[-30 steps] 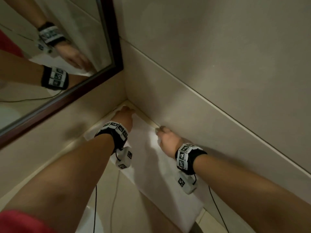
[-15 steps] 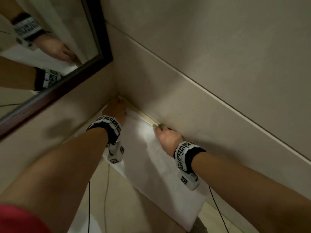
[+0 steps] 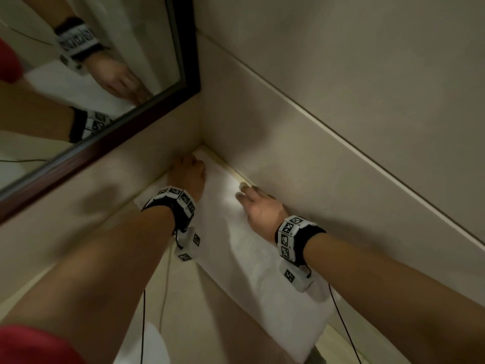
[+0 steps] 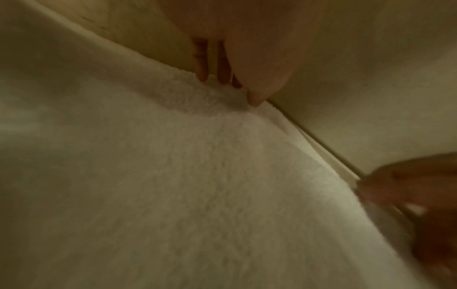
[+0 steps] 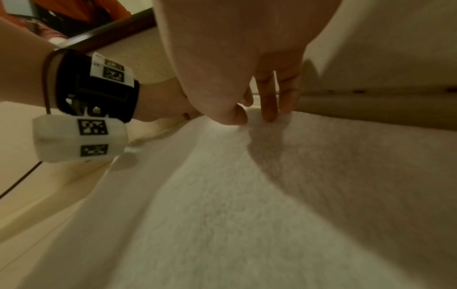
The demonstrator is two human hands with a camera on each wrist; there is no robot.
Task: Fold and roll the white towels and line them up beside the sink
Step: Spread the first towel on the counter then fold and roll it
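Left hand (image 3: 187, 172) fingertips hidden at the corner in the head view; left wrist view blurry, but straight fingers (image 4: 201, 64) press the towel's far edge. Right hand (image 3: 258, 208) lies flat, fingers extended, on the edge by the wall (image 3: 341, 101); neither hand grips anything. White towel (image 3: 252, 253) is terry, spread flat on the worktop (image 3: 183, 306) in the corner under the mirror (image 3: 105, 74); near end cut off by arms.
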